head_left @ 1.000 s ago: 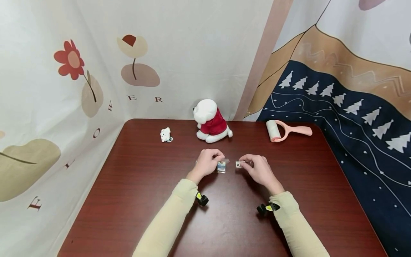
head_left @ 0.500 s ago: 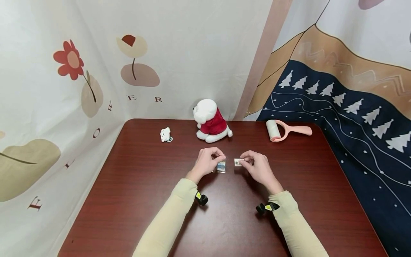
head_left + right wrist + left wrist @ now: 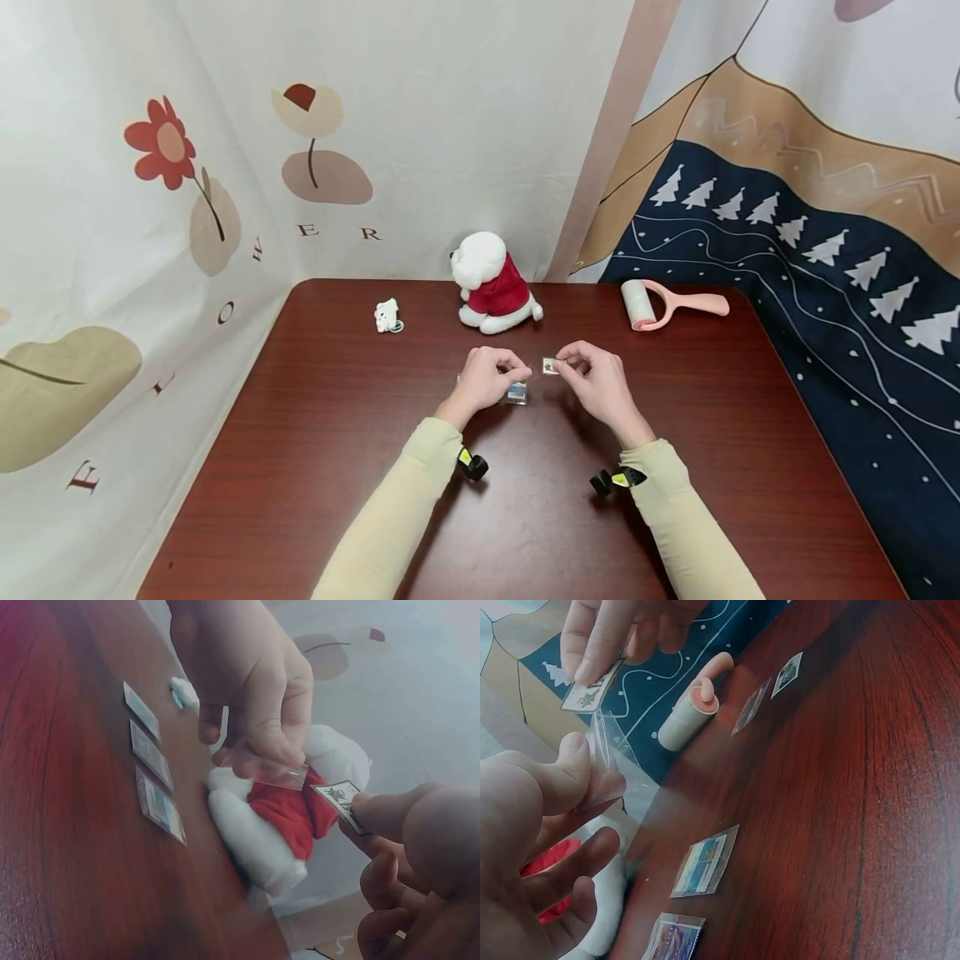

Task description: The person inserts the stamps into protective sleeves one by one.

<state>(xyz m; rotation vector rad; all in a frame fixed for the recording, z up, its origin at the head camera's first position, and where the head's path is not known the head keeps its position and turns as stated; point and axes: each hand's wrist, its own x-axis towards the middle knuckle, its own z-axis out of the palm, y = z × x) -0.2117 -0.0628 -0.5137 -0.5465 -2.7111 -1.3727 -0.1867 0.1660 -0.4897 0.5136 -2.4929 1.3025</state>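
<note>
My left hand [image 3: 489, 379] pinches a small clear plastic sleeve [image 3: 609, 754] between thumb and forefinger, above the table. Across from it, my right hand [image 3: 600, 385] holds a postage stamp [image 3: 339, 801] by one edge, thumb on its printed face. The stamp is pale with a dark picture and border. Its free edge lies close to the sleeve's edge; whether they touch I cannot tell. Below the hands, three sleeved stamps lie in a row, among them a blue and yellow sleeved stamp [image 3: 703, 862] and a purple sleeved stamp [image 3: 673, 939]. The left hand partly hides this row in the head view.
A white plush dog [image 3: 480, 262] in a red shirt sits at the table's back. Left of it lies a small white trinket [image 3: 387, 317]; at the back right, a pink-handled lint roller [image 3: 640, 305]. The dark wooden table [image 3: 315, 467] is glossy and shows reflections.
My right hand has moved up and slightly left with the stamp, bringing it nearer the sleeve. The left hand has stayed nearly in place, still pinching the sleeve.
</note>
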